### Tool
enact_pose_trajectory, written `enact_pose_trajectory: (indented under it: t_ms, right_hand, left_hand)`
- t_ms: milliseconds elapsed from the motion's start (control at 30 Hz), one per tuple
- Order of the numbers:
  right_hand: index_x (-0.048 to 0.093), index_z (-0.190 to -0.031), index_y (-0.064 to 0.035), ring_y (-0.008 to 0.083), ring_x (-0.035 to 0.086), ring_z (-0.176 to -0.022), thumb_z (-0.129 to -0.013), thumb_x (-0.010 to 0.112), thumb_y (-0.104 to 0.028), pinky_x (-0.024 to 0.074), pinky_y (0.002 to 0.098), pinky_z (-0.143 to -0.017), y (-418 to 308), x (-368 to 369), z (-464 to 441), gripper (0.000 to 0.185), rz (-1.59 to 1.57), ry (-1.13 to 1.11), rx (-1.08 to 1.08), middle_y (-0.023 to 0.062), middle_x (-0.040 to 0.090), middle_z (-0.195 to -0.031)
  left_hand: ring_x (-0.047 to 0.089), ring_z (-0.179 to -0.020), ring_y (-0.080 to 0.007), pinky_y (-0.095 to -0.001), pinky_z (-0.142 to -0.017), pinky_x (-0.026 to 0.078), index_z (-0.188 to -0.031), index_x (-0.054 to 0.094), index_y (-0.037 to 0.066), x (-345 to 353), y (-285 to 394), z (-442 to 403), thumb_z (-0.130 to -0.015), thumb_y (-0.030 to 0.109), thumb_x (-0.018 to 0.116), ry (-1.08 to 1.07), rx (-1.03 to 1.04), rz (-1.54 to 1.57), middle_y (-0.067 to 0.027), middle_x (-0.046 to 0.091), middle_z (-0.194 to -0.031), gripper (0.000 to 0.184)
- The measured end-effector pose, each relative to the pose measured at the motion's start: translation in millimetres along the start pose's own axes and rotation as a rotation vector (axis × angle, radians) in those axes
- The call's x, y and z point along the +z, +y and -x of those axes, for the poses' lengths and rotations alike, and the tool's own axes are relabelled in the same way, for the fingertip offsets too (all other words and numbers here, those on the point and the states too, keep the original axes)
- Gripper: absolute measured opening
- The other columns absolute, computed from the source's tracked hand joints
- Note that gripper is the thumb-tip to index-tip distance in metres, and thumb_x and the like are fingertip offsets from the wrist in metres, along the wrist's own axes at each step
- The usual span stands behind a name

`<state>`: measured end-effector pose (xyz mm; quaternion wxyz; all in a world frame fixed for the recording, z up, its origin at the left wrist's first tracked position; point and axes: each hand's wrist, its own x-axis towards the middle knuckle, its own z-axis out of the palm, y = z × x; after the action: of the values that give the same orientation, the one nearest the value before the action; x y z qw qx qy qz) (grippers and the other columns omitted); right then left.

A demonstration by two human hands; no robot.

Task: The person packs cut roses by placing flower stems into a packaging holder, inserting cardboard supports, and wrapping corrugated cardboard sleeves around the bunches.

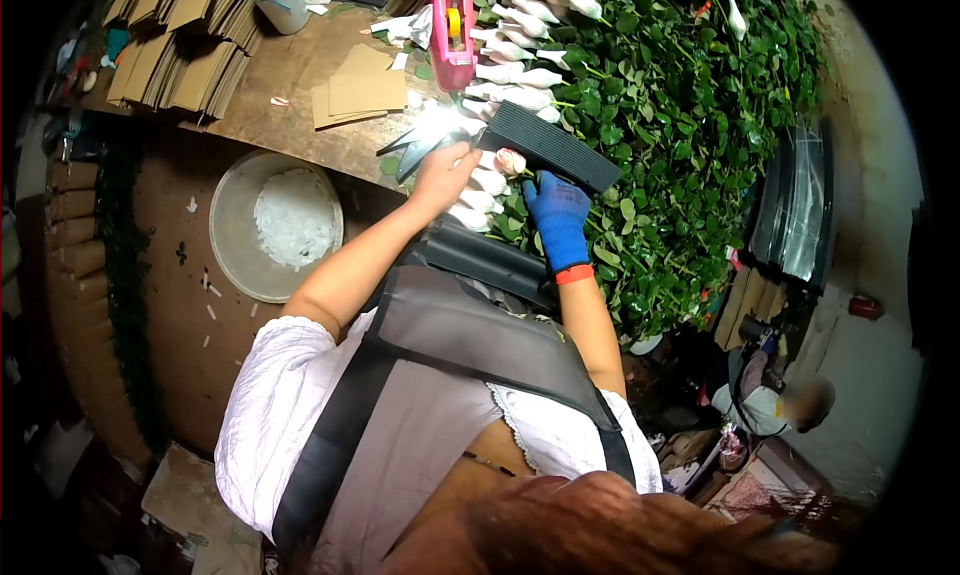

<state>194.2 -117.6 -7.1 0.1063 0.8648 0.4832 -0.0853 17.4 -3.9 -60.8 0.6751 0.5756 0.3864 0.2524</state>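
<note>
My bare left hand (443, 180) is closed in a pinch beside the left end of a black ribbed strip (550, 147). What its fingertips hold is hidden in glare. Dark pointed blades or flaps (425, 152) lie just beyond it. My right hand (560, 213), in a blue glove with a red cuff, is closed around the stem of a pale pink rose (510, 162). The rose head lies between my two hands, in front of the ribbed strip. White-wrapped flower heads (515, 75) run in a row up the table, their leafy stems (660, 105) pointing right.
A pink tape dispenser (453, 60) and cardboard pieces (365, 87) lie on the wooden table (270, 125). Cardboard stacks (180, 40) and a white cup (278, 0) stand at the back left. A bucket (228, 250) with white scraps is below. Another person (765, 405) is at right.
</note>
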Motion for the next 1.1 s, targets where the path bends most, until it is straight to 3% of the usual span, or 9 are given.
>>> enact_pose_trajectory:
  t_ms: [133,300,567,700,800,833,900,967,1100]
  right_hand:
    - [0.068,-0.111,-0.0206,0.0297,0.07,-0.087,-0.085,0.063,-0.054,0.0538,0.0428,-0.078,-1.7,-7.0,1.0,0.042,-0.034,-0.029,0.015,0.0088,0.074,-0.094]
    - [0.061,-0.124,-0.0151,0.0323,0.065,-0.106,-0.08,0.067,-0.055,0.0501,0.0469,-0.088,12.7,-13.0,1.4,0.06,-0.236,-0.168,-0.083,0.0145,0.069,-0.116]
    - [0.056,-0.12,-0.0094,0.031,0.068,-0.089,-0.082,0.071,-0.045,0.0524,0.0438,-0.074,-3.1,-9.3,12.5,0.054,-0.079,-0.057,-0.11,0.0127,0.07,-0.1]
    - [0.054,-0.126,-0.0102,0.0328,0.067,-0.096,-0.083,0.069,-0.05,0.0516,0.0451,-0.081,0.3,-3.2,7.9,0.061,-0.148,-0.093,-0.074,0.014,0.07,-0.105]
    - [0.05,-0.134,-0.0088,0.034,0.066,-0.103,-0.078,0.072,-0.057,0.051,0.0459,-0.086,12.1,-14.6,15.5,0.077,-0.269,-0.169,-0.115,0.0165,0.068,-0.115]
    - [0.049,-0.135,-0.0078,0.0341,0.065,-0.104,-0.076,0.073,-0.057,0.0511,0.0457,-0.086,13.9,-17.5,16.7,0.081,-0.27,-0.163,-0.159,0.0172,0.067,-0.118]
    - [0.047,-0.136,-0.0065,0.0332,0.066,-0.103,-0.076,0.074,-0.056,0.0518,0.0442,-0.085,5.6,-20.8,15.7,0.083,-0.177,-0.201,-0.162,0.017,0.066,-0.119]
    - [0.045,-0.136,-0.0056,0.0322,0.066,-0.102,-0.076,0.075,-0.055,0.0525,0.0426,-0.083,-5.7,-23.1,17.3,0.084,-0.114,-0.228,-0.134,0.0165,0.066,-0.118]
    - [0.046,-0.133,-0.0055,0.0301,0.068,-0.098,-0.076,0.076,-0.053,0.0536,0.0396,-0.078,-13.6,-21.6,18.8,0.081,-0.056,-0.231,-0.077,0.0151,0.068,-0.111]
  left_hand:
    - [0.043,-0.066,-0.0066,-0.0248,-0.061,0.039,-0.077,0.058,0.006,-14.7,18.9,2.8,-0.099,0.017,0.055,0.404,0.096,0.246,0.0035,0.053,-0.07,0.025]
    - [0.057,-0.069,-0.013,-0.0317,-0.067,0.048,-0.074,0.055,0.004,-53.6,8.7,-6.0,-0.087,0.026,0.068,-0.089,0.101,-0.478,-0.0066,0.059,-0.07,0.029]
    - [0.064,-0.064,-0.0198,-0.0337,-0.064,0.05,-0.085,0.07,0.004,-4.0,28.1,8.9,-0.091,0.032,0.064,-0.219,0.125,-0.484,-0.0115,0.068,-0.07,0.03]
    - [0.054,-0.067,-0.0094,-0.0275,-0.065,0.046,-0.076,0.063,0.002,-35.8,25.1,1.6,-0.091,0.016,0.062,0.141,0.068,-0.031,-0.0026,0.061,-0.072,0.021]
    - [0.051,-0.072,-0.0099,-0.0274,-0.07,0.045,-0.07,0.055,0.002,-67.9,29.8,-6.8,-0.089,0.01,0.061,0.045,0.338,-0.178,-0.0034,0.059,-0.08,0.021]
    - [0.051,-0.072,-0.0116,-0.0286,-0.069,0.045,-0.072,0.052,0.002,-72.2,29.2,0.9,-0.087,0.014,0.064,-0.181,0.055,-0.165,-0.0035,0.06,-0.079,0.022]
    - [0.055,-0.074,-0.013,-0.0289,-0.069,0.046,-0.079,0.055,0.002,-56.8,24.6,9.5,-0.085,0.021,0.07,-0.237,0.0,-0.46,-0.0066,0.064,-0.082,0.025]
    - [0.066,-0.078,-0.031,-0.0409,-0.073,0.05,-0.085,0.063,0.004,-37.1,40.1,18.6,-0.084,0.044,0.072,-0.332,-0.007,-0.634,-0.018,0.068,-0.085,0.042]
    - [0.068,-0.076,-0.0291,-0.0403,-0.07,0.05,-0.082,0.066,0.004,-25.3,39.9,24.2,-0.09,0.04,0.067,-0.409,-0.004,-0.586,-0.0158,0.068,-0.078,0.037]
